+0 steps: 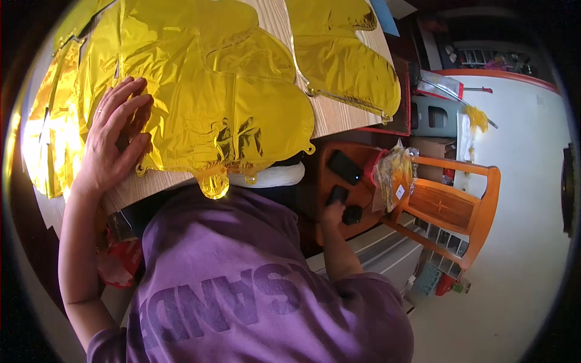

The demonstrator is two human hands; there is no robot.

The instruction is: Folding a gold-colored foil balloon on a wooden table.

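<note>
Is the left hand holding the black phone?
No, the left hand lies flat and open on the gold foil balloon on the table, while the black phone sits on the wooden chair.

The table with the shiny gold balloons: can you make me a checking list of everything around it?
Surface: wooden table, mostly covered.
Job's things: flat gold foil balloon under the left hand; small black object at the right hand.
Clutter: more gold foil balloons further along the table; black phone and bag of gold foil on the wooden chair.
Hands: left lies flat and open on the balloon; right reaches to the chair seat, grip unclear.
Cables: nothing seen.
Surroundings: pale floor, shelves beyond.
</note>
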